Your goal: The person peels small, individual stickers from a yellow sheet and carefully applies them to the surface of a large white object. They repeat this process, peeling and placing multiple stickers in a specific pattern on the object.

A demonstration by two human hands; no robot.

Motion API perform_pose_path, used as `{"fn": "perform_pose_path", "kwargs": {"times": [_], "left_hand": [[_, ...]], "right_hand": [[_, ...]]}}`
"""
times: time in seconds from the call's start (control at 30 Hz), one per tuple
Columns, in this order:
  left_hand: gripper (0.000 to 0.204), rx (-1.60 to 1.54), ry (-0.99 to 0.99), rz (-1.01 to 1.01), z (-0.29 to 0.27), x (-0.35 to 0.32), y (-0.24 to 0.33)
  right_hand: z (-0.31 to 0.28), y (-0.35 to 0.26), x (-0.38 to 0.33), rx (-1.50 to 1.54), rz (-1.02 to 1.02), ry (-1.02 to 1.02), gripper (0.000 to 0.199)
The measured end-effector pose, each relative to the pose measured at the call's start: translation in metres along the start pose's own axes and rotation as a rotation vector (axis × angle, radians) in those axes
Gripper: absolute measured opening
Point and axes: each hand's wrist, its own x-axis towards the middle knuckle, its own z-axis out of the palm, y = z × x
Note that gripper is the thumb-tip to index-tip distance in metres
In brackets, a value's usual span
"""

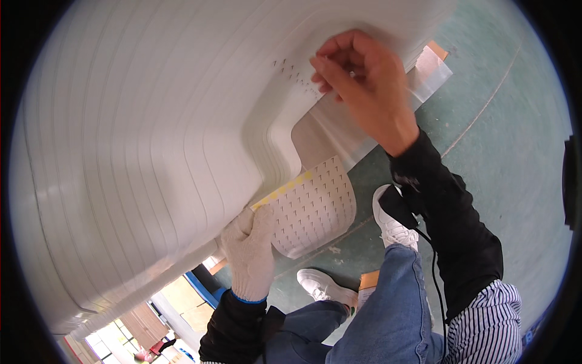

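Observation:
A large white moulded panel with many parallel curved grooves takes up the left and top of the view. My left hand, in a pale knit glove, is closed on the edge of a sheet of small dark-marked stickers, which has a yellow strip along its top. My right hand is bare and hovers by the panel's stepped edge, thumb and forefinger pinched together. Whatever may sit between those fingertips is too small to make out. Beside them, a cluster of small dark marks dots the panel's surface.
Underfoot is a green floor with a pale line across it. Clear plastic film and brown cardboard stick out beyond the panel. My white shoes stand below the sheet. A black cable hangs beside my right arm.

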Motion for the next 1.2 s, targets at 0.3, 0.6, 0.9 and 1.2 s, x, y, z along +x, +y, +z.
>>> {"fn": "perform_pose_path", "kwargs": {"times": [0.3,0.6,0.9,1.2], "left_hand": [[0.030,0.074,0.031,0.067,-0.001,-0.002,-0.002],[0.034,-0.314,-0.025,-0.123,0.006,-0.004,0.013],[0.033,-0.400,-0.024,-0.168,0.004,-0.006,0.018],[0.036,-0.264,0.008,-0.086,0.006,-0.005,0.015]], "right_hand": [[-0.016,0.014,-0.052,-0.444,-0.360,-0.486,0.011],[-0.017,0.014,-0.060,-0.479,-0.464,-0.455,0.014],[-0.009,0.011,-0.058,-0.471,-0.408,-0.450,0.019],[-0.009,0.018,-0.058,-0.454,-0.448,-0.426,0.019]]}}
